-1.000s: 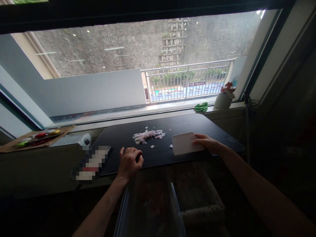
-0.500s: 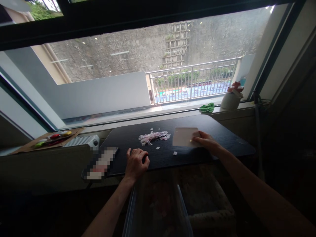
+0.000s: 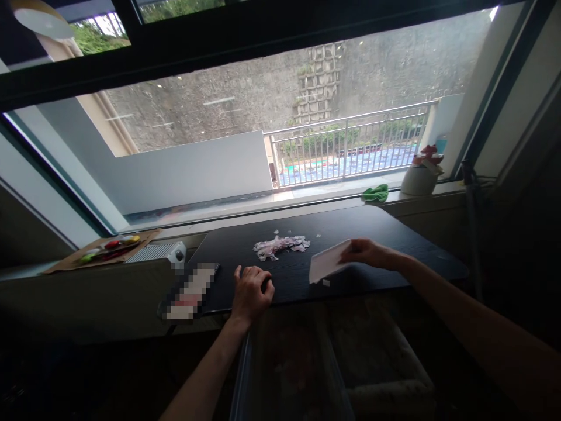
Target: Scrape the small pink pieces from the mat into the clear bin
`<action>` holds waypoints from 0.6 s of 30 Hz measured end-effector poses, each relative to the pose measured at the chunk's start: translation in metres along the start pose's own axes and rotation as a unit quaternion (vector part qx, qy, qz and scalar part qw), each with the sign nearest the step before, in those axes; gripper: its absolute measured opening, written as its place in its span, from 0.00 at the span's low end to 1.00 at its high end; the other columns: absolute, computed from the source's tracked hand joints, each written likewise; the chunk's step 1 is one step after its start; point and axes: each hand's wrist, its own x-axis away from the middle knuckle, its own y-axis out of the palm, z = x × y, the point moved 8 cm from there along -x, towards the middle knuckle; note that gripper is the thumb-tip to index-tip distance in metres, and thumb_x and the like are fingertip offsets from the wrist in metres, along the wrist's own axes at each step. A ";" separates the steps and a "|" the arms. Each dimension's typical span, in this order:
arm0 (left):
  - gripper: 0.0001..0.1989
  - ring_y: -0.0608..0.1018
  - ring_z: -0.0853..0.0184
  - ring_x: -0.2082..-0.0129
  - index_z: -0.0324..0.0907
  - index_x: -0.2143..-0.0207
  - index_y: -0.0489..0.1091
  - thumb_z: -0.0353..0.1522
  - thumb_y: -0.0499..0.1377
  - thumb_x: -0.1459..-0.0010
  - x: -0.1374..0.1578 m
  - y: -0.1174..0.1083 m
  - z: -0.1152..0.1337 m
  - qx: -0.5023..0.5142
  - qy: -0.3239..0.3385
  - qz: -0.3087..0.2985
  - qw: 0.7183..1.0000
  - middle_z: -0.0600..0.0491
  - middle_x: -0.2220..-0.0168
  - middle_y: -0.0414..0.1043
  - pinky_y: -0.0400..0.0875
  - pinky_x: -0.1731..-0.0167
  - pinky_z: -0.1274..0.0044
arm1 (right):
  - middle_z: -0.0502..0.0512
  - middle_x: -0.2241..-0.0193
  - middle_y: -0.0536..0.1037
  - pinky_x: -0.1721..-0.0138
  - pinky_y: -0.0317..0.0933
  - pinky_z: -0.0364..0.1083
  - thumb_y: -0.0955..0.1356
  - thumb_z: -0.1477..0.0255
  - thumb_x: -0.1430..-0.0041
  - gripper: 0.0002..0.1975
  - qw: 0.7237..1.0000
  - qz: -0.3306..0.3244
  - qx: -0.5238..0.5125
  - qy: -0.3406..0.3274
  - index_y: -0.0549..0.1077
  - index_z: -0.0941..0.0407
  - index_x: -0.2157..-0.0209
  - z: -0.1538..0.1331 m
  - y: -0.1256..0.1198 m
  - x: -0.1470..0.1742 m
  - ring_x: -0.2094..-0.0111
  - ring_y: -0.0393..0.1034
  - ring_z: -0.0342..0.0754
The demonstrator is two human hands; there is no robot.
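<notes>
A thin, pale rectangular card [image 3: 328, 263] is in my right hand [image 3: 366, 254], its right edge pinched between thumb and fingers. The card tilts up from the dark table, its lower left edge close to the surface. Just beside that lower edge lies a small white scrap [image 3: 325, 283]. To the left of the card, a loose heap of pale pinkish-white flakes [image 3: 280, 247] is spread on the table. My left hand [image 3: 253, 292] rests at the table's near edge, below the heap, with fingers loosely curled, thumb apart and nothing visible in it.
The dark table [image 3: 372, 228] stands under a large window. A blurred flat item [image 3: 188, 292] lies at its left end. On the sill are a green cloth [image 3: 376, 193] and a white container [image 3: 418, 178]. Below the near edge sits a clear plastic bin [image 3: 342, 374].
My right hand has tipped the card from nearly flat to a steeper slant and brought its lower edge nearer the table front. My left hand keeps its pose. The whole view has shifted slightly.
</notes>
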 end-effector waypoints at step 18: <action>0.14 0.73 0.56 0.61 0.43 0.71 0.74 0.23 0.50 0.47 -0.029 0.010 0.034 -0.142 0.128 -0.087 0.978 0.46 0.71 0.75 0.44 0.40 0.49 | 0.54 0.69 0.80 0.68 0.69 0.48 0.71 0.65 0.55 0.11 0.960 0.270 0.068 -0.009 0.73 0.55 0.68 0.007 -0.030 0.032 0.67 0.74 0.53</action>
